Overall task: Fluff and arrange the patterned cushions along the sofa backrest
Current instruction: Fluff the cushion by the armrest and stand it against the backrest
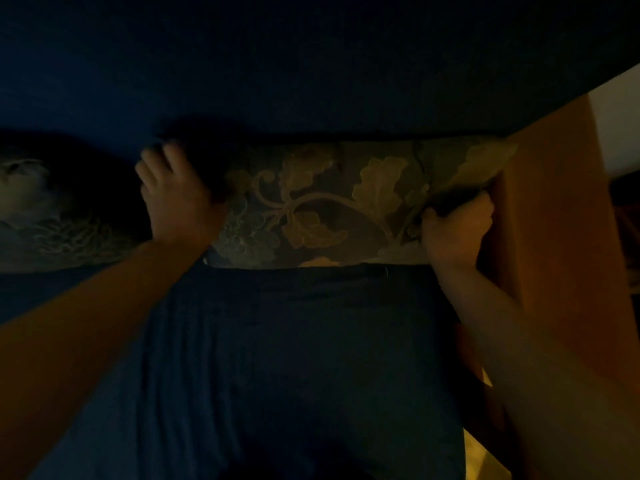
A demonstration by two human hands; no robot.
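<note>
The scene is dim. A cushion with a leaf-and-vine pattern (322,202) stands against the dark blue sofa backrest (311,81), seen from above. My left hand (175,199) lies flat on the cushion's left end, fingers spread over its top edge. My right hand (455,226) is closed around the cushion's right end, next to the armrest. A second patterned cushion (52,220) rests against the backrest at the far left, apart from both hands.
The blue seat (294,358) fills the foreground between my forearms. A brown wooden armrest (554,237) runs along the right side of the sofa. Beyond it a pale wall (620,123) shows at the upper right.
</note>
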